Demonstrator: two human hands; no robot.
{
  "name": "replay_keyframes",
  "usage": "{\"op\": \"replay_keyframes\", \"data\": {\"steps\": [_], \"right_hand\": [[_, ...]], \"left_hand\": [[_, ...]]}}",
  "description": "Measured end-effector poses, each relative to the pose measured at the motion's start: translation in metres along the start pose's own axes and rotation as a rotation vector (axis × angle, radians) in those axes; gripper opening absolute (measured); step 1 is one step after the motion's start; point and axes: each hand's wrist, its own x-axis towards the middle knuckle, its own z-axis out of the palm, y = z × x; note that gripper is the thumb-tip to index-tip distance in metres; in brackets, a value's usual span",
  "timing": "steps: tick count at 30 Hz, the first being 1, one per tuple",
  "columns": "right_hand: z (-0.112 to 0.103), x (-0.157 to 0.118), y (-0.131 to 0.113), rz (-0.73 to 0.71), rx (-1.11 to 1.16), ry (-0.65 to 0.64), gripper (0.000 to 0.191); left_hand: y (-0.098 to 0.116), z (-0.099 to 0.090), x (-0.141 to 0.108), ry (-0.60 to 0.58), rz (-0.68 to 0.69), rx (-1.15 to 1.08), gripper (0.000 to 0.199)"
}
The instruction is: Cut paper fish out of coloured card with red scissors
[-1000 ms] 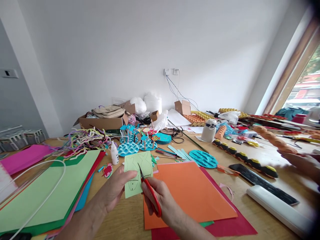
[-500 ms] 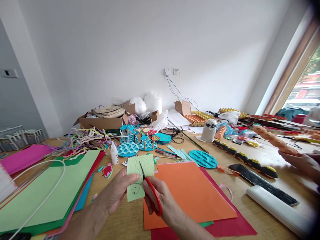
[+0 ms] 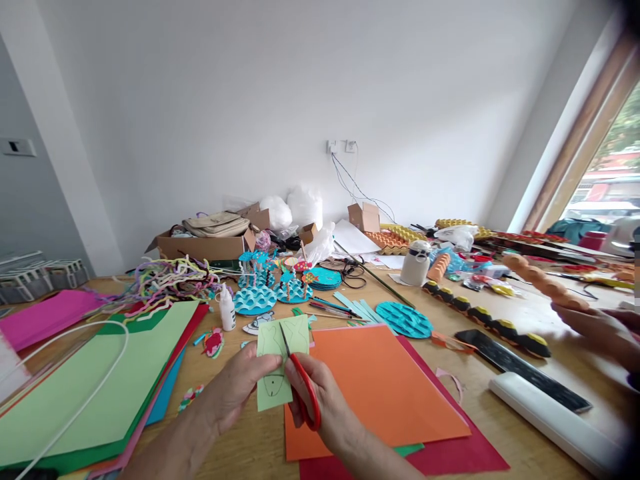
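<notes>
A light green paper piece (image 3: 275,398) with fish shapes drawn in dark line is pinched between the thumb and fingers of my left hand (image 3: 240,383). My right hand (image 3: 325,393) has its fingers through the handles of red scissors (image 3: 309,395). The dark blades lie over the green paper, pointing up and away, near the middle of the drawing. Under my right hand is an orange sheet (image 3: 380,387) on top of a dark red sheet (image 3: 465,453).
Stacked coloured sheets (image 3: 100,387) lie at left, with a white cable across them. A glue bottle (image 3: 227,308), blue wavy discs (image 3: 404,319) and pens stand or lie beyond. At right are a white bar (image 3: 550,420) and another person's hand (image 3: 595,330) holding an orange bumpy strip (image 3: 543,283).
The view has shifted slightly. The green paper sits a little lower in view, with the scissors still over it. Both hands keep their holds.
</notes>
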Motion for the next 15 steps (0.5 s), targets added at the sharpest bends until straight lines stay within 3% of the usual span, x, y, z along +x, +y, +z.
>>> {"op": "replay_keyframes", "data": {"steps": [8, 15], "right_hand": [[0.0, 0.002, 0.004, 0.013, 0.026, 0.033, 0.054], [0.002, 0.007, 0.017, 0.025, 0.124, 0.032, 0.053]], "left_hand": [[-0.001, 0.006, 0.0, -0.047, -0.009, 0.039, 0.04], [-0.008, -0.008, 0.006, -0.043, -0.099, 0.011, 0.039]]}}
